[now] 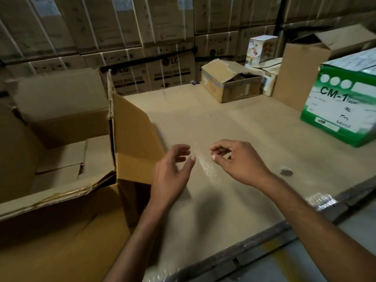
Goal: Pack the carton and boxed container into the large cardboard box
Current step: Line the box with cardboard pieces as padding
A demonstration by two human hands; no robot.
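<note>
A large open cardboard box point(61, 123) stands at the left, flaps up, its inside showing only bare cardboard. My left hand point(173, 171) hovers just right of its near flap, fingers loosely curled, holding nothing. My right hand point(238, 161) hangs beside it over the cardboard-covered surface, also loose and empty. A green and white carton marked CM-1 point(341, 106) stands at the far right. A small white printed boxed container point(261, 50) sits at the back right on other boxes.
A worn open brown box point(230, 82) and a taller brown box point(299, 74) stand at the back right. Stacked strapped LG cartons point(142, 37) form the back wall. A strip of clear tape point(207, 167) lies on the surface, whose front edge point(264, 241) runs diagonally.
</note>
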